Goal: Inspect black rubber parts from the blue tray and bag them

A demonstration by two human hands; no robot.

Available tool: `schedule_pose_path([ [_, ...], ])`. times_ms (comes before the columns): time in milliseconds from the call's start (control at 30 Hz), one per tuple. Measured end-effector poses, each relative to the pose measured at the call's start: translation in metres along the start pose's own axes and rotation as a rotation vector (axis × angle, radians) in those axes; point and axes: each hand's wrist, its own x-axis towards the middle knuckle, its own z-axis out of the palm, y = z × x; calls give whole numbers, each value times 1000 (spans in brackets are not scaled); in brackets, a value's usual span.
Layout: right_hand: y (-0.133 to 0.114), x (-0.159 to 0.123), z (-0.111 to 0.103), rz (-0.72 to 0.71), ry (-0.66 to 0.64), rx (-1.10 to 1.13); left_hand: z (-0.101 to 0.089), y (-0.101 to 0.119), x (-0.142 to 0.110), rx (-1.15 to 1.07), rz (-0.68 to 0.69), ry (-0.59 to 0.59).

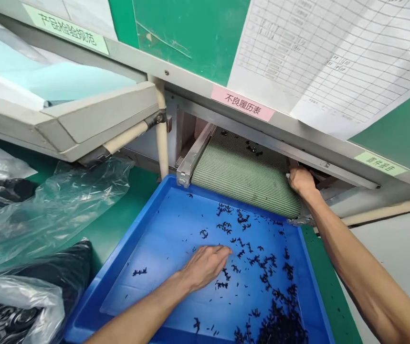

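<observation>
"What did we have in front of us?"

"A blue plastic tray on a green bench top, its floor strewn with small black parts. They lay singly and in little clumps, thickest in a heap at the near right corner."

"And the left hand?"

"It was over the middle of the tray, palm down, fingers stretched out and loosely together. We saw it released, with nothing in its grasp, though we couldn't tell whether the fingertips touched the tray floor or only hung above it."

"The right hand?"

"It was at the right edge of a green mesh belt, just beyond the tray's far rim. Its fingers curled out of sight around that edge, so we couldn't say whether it was clenched on anything."

"What else was around us?"

"Some stray black pieces lay up on the mesh, beside a metal rail. Above it all ran a panel with a pink label and a ruled paper form — and over on the left, past a grey hinged frame, clear plastic bags held dark round pieces."
</observation>
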Motion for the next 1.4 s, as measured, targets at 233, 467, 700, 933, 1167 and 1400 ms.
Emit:
schedule_pose_path([
  [233,-58,-116,1,-421,42,1099,-12,-6,21,-743,-366,236],
  [467,-152,-210,30,-433,-221,1548,-9,-8,26,-1028,-442,320],
  [700,-147,-206,41,-447,-197,1367,-3,-10,23,-641,-441,369],
  [933,-158,-208,46,-426,-164,1217,-10,-14,22,-502,-441,385],
  [1167,-171,-215,50,-368,-29,1137,-7,-9,23,-652,-468,390],
  [1400,-149,-203,58,-291,-133,1190,-3,-15,25,-818,-415,397],
])
